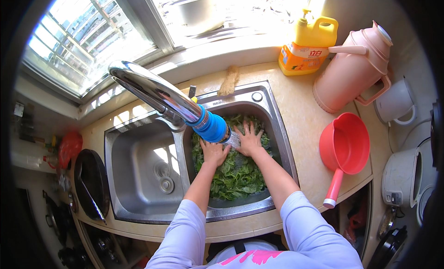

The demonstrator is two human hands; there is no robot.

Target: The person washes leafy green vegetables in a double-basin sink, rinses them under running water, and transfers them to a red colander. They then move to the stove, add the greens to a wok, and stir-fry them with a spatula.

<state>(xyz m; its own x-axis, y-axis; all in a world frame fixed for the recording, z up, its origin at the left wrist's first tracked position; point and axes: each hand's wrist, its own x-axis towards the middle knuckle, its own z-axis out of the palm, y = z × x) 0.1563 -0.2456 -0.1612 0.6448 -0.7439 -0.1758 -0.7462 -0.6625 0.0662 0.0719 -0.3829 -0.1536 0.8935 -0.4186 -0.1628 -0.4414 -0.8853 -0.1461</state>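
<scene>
Leafy greens (234, 177) fill the right basin of a double stainless-steel sink (284, 154), lying in water. Palm down, my left hand (213, 151) rests on the greens at the basin's left side, partly behind the blue faucet nozzle (210, 126). My right hand (249, 140) presses on the greens to the right of the nozzle, its fingers spread. Neither hand grips anything that I can see. Water (233, 140) runs from the nozzle between my two hands. A curved chrome faucet (156, 88) reaches over the sink from the back.
The left basin (138, 168) holds a loose drain strainer (166, 184). A red plastic dipper (350, 144), a pink thermos jug (352, 71) and a yellow detergent bottle (307, 43) stand on the right. A loofah (229, 81) lies behind the sink, a dark round lid (91, 184) at left.
</scene>
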